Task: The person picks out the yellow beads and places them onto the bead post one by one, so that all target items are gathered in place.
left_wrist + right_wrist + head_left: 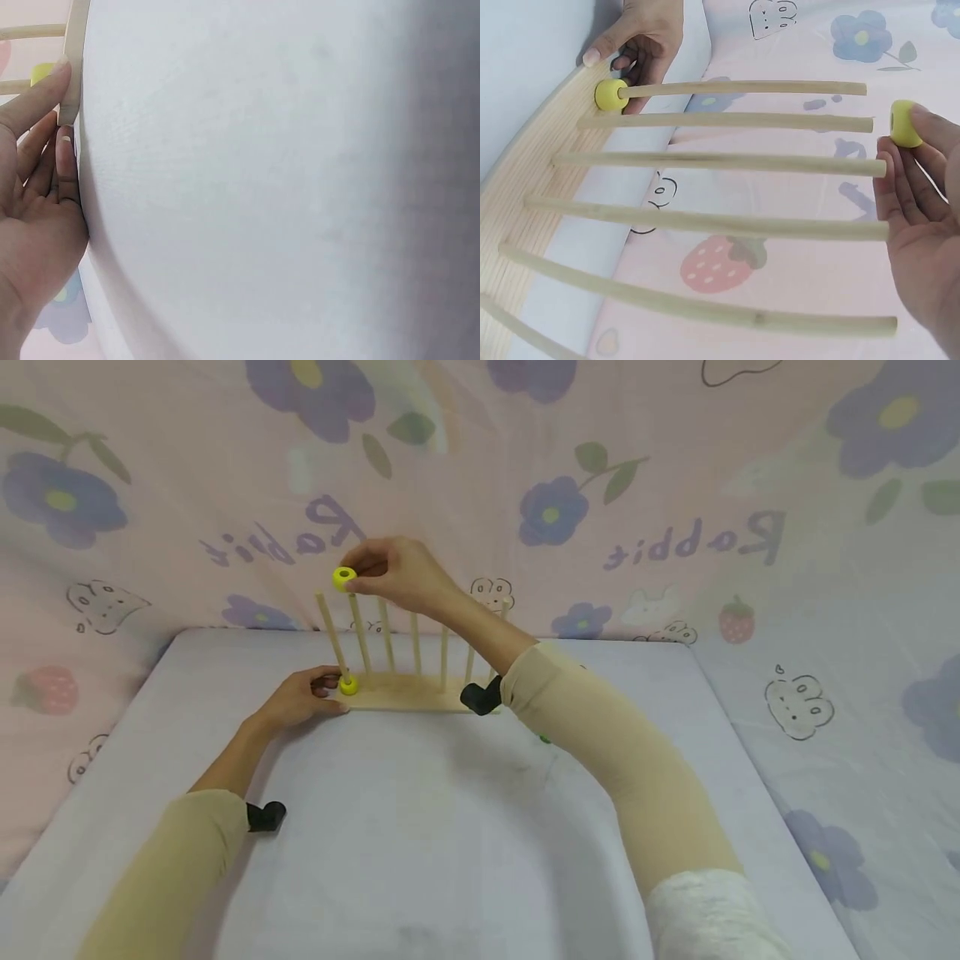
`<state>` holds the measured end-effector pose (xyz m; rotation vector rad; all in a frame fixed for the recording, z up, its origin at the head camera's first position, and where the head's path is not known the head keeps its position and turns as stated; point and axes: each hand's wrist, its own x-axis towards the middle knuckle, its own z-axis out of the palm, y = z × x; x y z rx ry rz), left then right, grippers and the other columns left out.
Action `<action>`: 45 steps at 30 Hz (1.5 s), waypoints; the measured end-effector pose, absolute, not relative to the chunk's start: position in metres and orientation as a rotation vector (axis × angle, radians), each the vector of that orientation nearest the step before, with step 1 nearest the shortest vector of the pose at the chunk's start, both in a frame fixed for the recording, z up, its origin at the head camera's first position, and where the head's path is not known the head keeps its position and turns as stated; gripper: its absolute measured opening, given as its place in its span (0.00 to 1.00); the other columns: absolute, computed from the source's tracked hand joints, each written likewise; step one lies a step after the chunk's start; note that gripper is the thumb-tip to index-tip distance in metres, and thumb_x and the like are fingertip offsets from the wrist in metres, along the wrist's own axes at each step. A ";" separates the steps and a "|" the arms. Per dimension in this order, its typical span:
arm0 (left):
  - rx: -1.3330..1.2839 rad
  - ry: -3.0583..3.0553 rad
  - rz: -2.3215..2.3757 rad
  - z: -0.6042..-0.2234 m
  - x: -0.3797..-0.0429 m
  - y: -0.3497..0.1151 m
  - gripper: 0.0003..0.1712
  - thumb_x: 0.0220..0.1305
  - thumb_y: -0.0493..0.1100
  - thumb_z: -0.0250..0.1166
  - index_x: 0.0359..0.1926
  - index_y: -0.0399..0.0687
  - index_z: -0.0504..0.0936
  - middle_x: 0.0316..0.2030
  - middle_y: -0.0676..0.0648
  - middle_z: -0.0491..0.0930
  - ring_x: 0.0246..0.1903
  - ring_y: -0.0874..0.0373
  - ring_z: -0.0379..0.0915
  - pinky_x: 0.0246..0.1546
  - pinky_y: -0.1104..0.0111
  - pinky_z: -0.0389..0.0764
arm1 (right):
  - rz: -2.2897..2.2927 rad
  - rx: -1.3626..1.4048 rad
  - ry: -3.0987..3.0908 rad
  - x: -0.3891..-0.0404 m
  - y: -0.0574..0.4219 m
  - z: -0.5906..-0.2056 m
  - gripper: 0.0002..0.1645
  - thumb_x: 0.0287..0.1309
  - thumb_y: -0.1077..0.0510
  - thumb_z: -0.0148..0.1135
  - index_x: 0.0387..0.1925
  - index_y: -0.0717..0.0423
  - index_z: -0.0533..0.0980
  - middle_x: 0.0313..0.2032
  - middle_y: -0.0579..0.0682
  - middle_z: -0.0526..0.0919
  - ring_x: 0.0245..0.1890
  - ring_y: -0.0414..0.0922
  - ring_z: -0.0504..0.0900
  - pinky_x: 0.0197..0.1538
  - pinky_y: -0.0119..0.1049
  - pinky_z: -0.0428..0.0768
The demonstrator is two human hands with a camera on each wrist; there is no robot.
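A wooden base [405, 700] with a row of upright pegs stands at the back of the table. My left hand [292, 700] grips its left end, thumb at the front edge and other fingers around the back. One yellow bead [348, 687] sits at the bottom of the leftmost peg [332, 637]. Up above the pegs, my right hand [405, 572] pinches another yellow bead [906, 127] between thumb and fingers. In the right wrist view this bead is just off the tip of the second peg [727, 121], its hole turned toward the peg.
Something small and green [546, 738] lies on the table, mostly hidden by the right sleeve [600, 727]. Behind the table [405, 827] hangs a printed cloth [450, 468] with flowers and rabbits. A black piece [267, 817] sticks out at the left wrist.
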<state>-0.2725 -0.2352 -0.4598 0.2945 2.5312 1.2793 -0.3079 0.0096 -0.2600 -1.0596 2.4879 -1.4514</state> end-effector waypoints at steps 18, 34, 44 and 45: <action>0.287 2.514 1.277 -0.454 -0.270 -0.233 0.47 0.57 0.47 0.75 0.72 0.38 0.63 0.61 0.34 0.72 0.56 0.43 0.67 0.58 0.56 0.66 | -1.279 -1.055 2.541 -0.311 -0.013 -0.261 0.16 0.60 0.58 0.70 0.50 0.56 0.82 0.42 0.44 0.87 0.42 0.33 0.83 0.48 0.22 0.77; 0.292 2.514 1.256 -0.459 -0.274 -0.233 0.48 0.57 0.49 0.76 0.72 0.38 0.63 0.62 0.35 0.70 0.57 0.42 0.66 0.60 0.54 0.66 | -1.092 -1.008 2.616 -0.312 -0.016 -0.264 0.19 0.61 0.50 0.69 0.53 0.47 0.83 0.46 0.37 0.87 0.44 0.29 0.82 0.48 0.22 0.76; 0.312 2.519 1.242 -0.455 -0.275 -0.234 0.46 0.59 0.47 0.74 0.73 0.37 0.62 0.63 0.33 0.70 0.59 0.40 0.66 0.62 0.51 0.65 | -1.036 -1.005 2.618 -0.312 -0.019 -0.263 0.19 0.61 0.53 0.69 0.53 0.50 0.83 0.48 0.41 0.87 0.45 0.30 0.82 0.47 0.20 0.76; 0.308 2.517 1.243 -0.455 -0.274 -0.234 0.46 0.59 0.46 0.74 0.73 0.37 0.62 0.64 0.33 0.69 0.59 0.40 0.66 0.62 0.51 0.65 | -1.027 -1.000 2.625 -0.312 -0.019 -0.263 0.19 0.61 0.53 0.69 0.54 0.50 0.83 0.48 0.40 0.87 0.45 0.30 0.82 0.47 0.21 0.76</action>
